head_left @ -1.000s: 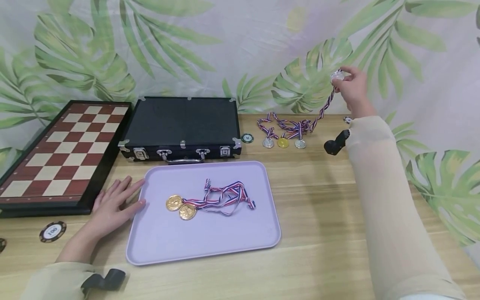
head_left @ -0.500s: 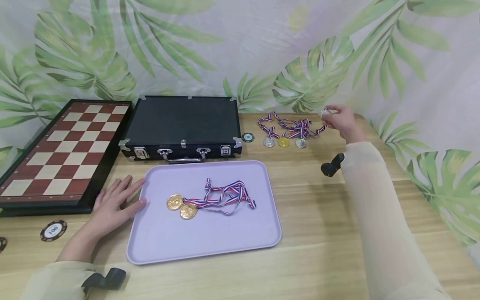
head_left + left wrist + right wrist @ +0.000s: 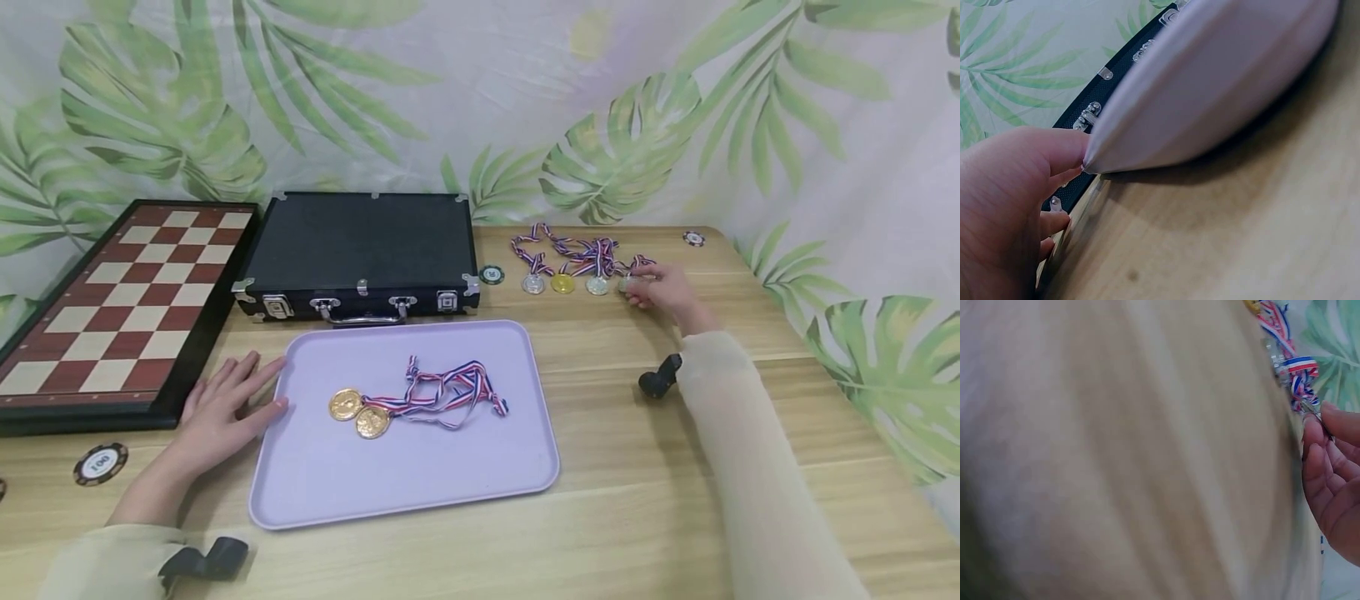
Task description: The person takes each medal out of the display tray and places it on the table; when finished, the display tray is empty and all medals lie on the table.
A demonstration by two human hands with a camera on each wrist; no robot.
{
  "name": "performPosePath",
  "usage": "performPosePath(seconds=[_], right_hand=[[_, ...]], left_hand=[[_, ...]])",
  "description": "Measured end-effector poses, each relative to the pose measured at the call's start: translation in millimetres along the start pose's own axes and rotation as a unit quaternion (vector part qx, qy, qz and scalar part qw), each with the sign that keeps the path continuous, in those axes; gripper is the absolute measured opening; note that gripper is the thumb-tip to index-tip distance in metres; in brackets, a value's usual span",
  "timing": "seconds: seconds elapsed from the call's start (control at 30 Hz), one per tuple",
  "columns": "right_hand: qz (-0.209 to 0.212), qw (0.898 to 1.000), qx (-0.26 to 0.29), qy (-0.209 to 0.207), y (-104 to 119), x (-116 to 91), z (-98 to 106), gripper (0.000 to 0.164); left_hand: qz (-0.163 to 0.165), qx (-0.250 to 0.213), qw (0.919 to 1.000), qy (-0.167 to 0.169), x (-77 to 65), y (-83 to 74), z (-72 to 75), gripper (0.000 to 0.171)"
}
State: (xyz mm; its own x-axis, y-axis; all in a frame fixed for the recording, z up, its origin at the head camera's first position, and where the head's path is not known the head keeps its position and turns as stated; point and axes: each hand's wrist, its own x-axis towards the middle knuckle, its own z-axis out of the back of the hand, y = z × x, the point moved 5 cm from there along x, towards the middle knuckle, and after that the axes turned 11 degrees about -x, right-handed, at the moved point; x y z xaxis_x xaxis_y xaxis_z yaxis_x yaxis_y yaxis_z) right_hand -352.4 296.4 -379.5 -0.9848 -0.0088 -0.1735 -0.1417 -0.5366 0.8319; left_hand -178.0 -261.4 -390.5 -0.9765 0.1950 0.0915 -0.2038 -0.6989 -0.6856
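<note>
My right hand [image 3: 660, 293] pinches a silver medal [image 3: 627, 285] by its edge, low over the table at the right end of a row. Its striped ribbon [image 3: 639, 262] runs back to a tangle of ribbons. Left of it lie a silver medal [image 3: 597, 286], a gold-coloured medal [image 3: 563, 283] and another silver medal [image 3: 533, 284]. My left hand [image 3: 225, 414] lies with spread fingers at the left rim of a lilac tray [image 3: 405, 493], thumb and forefinger touching it. Two gold medals [image 3: 372, 422] with striped ribbons [image 3: 461, 392] rest on the tray.
A black case [image 3: 367, 242] with metal latches stands behind the tray. At the left is a chessboard [image 3: 127, 308]. Poker chips lie about: a green one [image 3: 492, 274] by the case, a black one [image 3: 101, 463] at the left, one [image 3: 693, 238] at the far right corner.
My right hand has come down and toward me from high up by the backdrop, bringing the silver medal down level with the other medals. The left hand has stayed at the tray.
</note>
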Motion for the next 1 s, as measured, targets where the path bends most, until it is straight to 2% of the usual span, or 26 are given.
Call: performPosePath(seconds=[0.23,0.5,0.7,0.87,1.0], right_hand=[[0.006,0.998,-0.066,-0.02,-7.4,1.0,-4.4,0.04],[-0.034,0.99,-0.123,-0.063,-7.7,2.1,1.5,0.04],[-0.044,0.988,-0.131,-0.071,-7.3,2.4,4.6,0.04],[-0.048,0.992,-0.092,-0.078,-7.9,3.5,4.6,0.04],[-0.021,0.993,-0.078,-0.086,0.2,-3.7,1.6,0.041]], left_hand=[[-0.001,0.001,1.0,0.001,0.2,0.1,0.0,0.059],[-0.007,-0.001,1.0,0.002,1.3,-0.7,-0.5,0.059],[-0.003,0.001,1.0,0.003,1.0,-1.3,-0.8,0.059],[-0.002,0.001,1.0,0.003,0.3,-1.4,-0.4,0.059],[-0.001,0.001,1.0,0.002,-0.3,-1.1,0.3,0.059]])
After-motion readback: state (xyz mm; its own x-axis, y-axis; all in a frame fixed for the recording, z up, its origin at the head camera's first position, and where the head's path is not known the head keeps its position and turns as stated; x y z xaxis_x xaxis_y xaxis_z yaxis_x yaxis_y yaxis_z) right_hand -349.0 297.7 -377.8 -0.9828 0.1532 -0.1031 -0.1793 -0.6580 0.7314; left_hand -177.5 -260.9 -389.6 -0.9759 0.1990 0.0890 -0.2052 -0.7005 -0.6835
